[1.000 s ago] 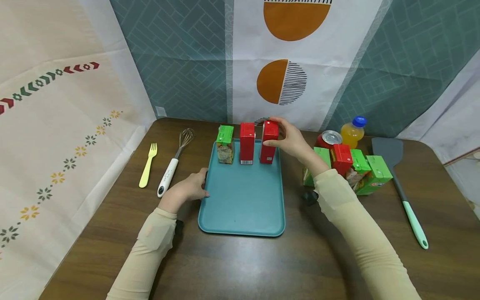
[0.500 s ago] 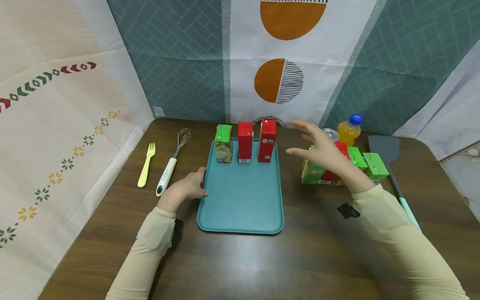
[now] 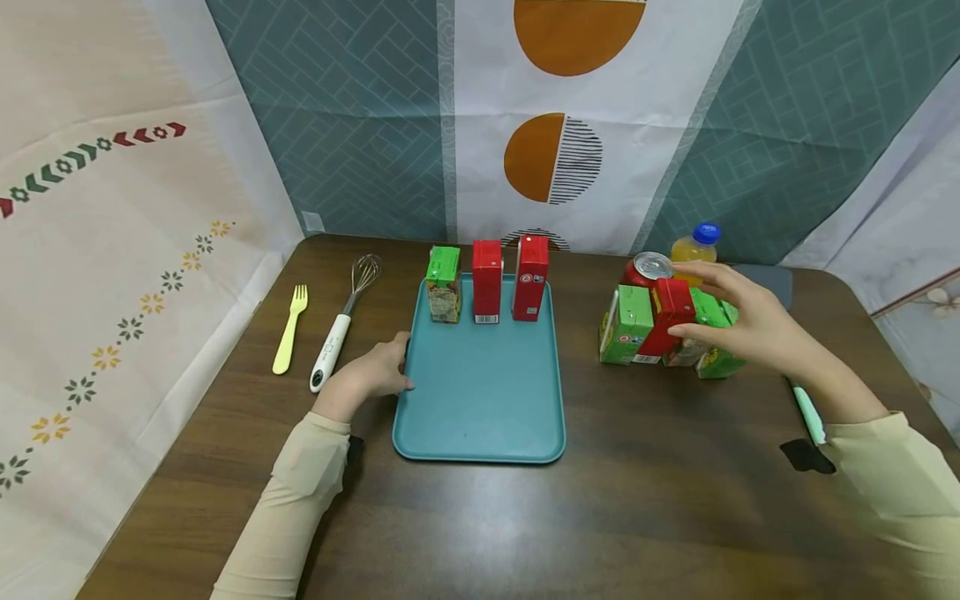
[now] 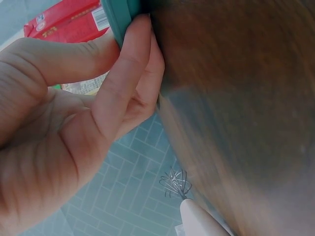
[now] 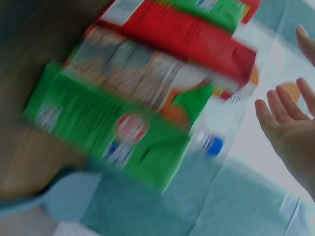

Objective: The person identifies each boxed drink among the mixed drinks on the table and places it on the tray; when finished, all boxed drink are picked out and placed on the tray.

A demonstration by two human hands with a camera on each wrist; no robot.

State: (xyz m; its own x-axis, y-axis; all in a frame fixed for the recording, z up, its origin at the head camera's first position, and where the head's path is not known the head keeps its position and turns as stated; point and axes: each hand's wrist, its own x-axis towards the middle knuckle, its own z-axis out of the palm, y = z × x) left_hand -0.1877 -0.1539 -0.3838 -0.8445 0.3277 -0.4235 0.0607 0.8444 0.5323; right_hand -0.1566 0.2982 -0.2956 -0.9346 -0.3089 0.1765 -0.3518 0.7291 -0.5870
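Observation:
My left hand (image 3: 375, 371) pinches the left rim of a teal tray (image 3: 480, 408) between thumb and fingers, as the left wrist view shows up close. Along the tray's far end stand a green juice carton (image 3: 444, 287) and two red cartons, one in the middle (image 3: 487, 287) and one at the right (image 3: 530, 279). My right hand (image 3: 753, 321) holds nothing; its thumb and fingers are spread above the carton group on the right. That group has a green carton (image 3: 626, 329), a red carton (image 3: 670, 321) and two more green ones, partly hidden behind the hand.
Behind the group are a red can (image 3: 651, 267) and an orange drink bottle (image 3: 697, 246) with a blue cap. A spatula (image 3: 808, 414) lies at the right, partly covered by my arm. A whisk (image 3: 330, 350) and a yellow fork (image 3: 290, 329) lie left of the tray.
My right hand has let go of the right red carton on the tray and moved right to the carton group. My left hand stays at the tray's rim.

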